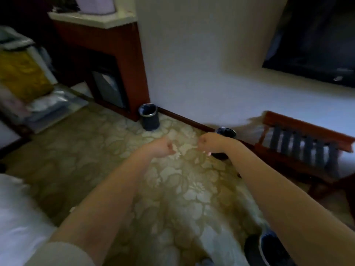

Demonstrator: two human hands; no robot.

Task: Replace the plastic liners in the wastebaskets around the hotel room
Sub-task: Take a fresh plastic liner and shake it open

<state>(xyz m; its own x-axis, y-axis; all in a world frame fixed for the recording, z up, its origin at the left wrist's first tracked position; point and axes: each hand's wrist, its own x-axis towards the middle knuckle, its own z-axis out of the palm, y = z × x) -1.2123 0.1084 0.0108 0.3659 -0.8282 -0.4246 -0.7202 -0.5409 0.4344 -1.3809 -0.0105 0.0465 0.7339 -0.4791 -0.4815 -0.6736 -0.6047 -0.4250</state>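
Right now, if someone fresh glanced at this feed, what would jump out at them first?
Two bare forearms reach out over the flowered carpet, the left hand and right hand both closed into fists near the middle. Beyond them a dark wastebasket stands at the wall corner beside the wooden cabinet, and a second one sits partly hidden behind the right wrist, next to the wooden luggage rack.

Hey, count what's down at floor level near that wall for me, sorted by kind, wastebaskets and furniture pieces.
Wastebaskets: 2, the dark wastebasket by the cabinet corner and the second wastebasket, partly hidden behind the right hand.
Wooden cabinets: 1, the wooden cabinet.
Wooden racks: 1, the slatted wooden rack.
Total: 4.
The dark round thing at the bottom edge is too blurred to name.
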